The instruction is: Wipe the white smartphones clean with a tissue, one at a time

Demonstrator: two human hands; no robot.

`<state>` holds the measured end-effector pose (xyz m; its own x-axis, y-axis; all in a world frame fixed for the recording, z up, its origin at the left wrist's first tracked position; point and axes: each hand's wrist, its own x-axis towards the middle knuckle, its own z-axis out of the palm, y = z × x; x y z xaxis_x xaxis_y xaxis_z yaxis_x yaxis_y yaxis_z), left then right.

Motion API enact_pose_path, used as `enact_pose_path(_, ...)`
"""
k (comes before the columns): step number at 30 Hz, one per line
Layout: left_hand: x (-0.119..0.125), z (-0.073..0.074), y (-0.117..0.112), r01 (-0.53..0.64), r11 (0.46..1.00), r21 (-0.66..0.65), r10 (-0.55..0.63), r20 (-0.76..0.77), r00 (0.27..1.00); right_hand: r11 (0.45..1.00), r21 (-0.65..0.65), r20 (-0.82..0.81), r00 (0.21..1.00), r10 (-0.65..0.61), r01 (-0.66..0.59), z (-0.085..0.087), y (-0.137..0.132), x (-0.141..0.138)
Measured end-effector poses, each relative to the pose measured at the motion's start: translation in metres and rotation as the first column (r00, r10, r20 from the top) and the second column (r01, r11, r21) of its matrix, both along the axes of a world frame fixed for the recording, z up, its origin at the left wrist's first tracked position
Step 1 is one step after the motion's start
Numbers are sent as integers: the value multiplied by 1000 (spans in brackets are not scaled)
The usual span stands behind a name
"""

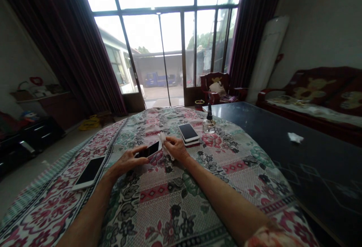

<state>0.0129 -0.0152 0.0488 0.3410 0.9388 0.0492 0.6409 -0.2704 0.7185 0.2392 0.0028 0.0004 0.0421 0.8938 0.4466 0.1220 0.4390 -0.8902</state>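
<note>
A white-edged smartphone [153,148] with a dark screen is held just above the flowered tablecloth. My left hand [128,161] grips it by its left end, thumb on the near edge and fingers on the far edge. Pinched in my right hand [175,149] is a crumpled white tissue [162,138], pressed against the phone's right end. Just beyond my right hand lies a small stack of phones, a white one with a dark screen [188,132] on top. To the left of my left forearm a white tablet [91,171] rests flat, screen up.
A clear glass bottle with a black top [209,124] stands on the flowered tablecloth [169,217] right of the stack. At the right, a dark glossy table [249,130] bears a crumpled white tissue [295,138]. Beyond are a wooden armchair [216,86] and glass doors.
</note>
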Motion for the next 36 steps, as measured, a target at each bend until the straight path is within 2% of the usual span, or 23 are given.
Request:
enact_pose_path(2, -3, -2, 1, 29, 999, -35, -28, 39, 999, 985, -113, -145, 983, 109, -126, 3, 6, 2)
enact_pose_path(4, -7, -4, 2, 57, 996, -63, -52, 79, 996, 947, -177, -273, 938, 213, -267, 9, 8, 4)
enact_pose_path(6, -11, -6, 4, 79, 993, -93, -69, 109, 992, 916, -186, -348, 895, 278, -356, 15, 7, 5)
enact_pose_path(8, -13, -7, 8, 90, 989, -119, -75, 127, 989, 905, -185, -382, 876, 294, -384, 18, 5, 5)
enact_pose_path(13, -13, -5, 24, 98, 984, -149, -87, 75, 993, 914, -182, -381, 883, 274, -362, 20, 11, 6)
enact_pose_path(19, -12, -3, 39, 134, 990, -43, -136, -25, 990, 938, -128, -261, 923, 283, -323, 17, 20, 10)
enact_pose_path(22, -13, -6, 41, 143, 990, 1, -143, -29, 989, 959, -112, -230, 945, 232, -262, 10, 23, 7)
enact_pose_path(26, -16, -9, 41, 174, 985, -5, -174, -34, 984, 982, -72, -187, 970, 157, -173, 3, 24, 2)
enact_pose_path(31, -17, -9, 39, 155, 987, -38, -155, -1, 988, 989, 103, -36, 993, 114, -109, 14, 10, -1)
enact_pose_path(36, -18, -4, 36, 156, 986, -51, -152, 70, 986, 964, 220, 49, 989, 141, -148, 30, -11, -8)
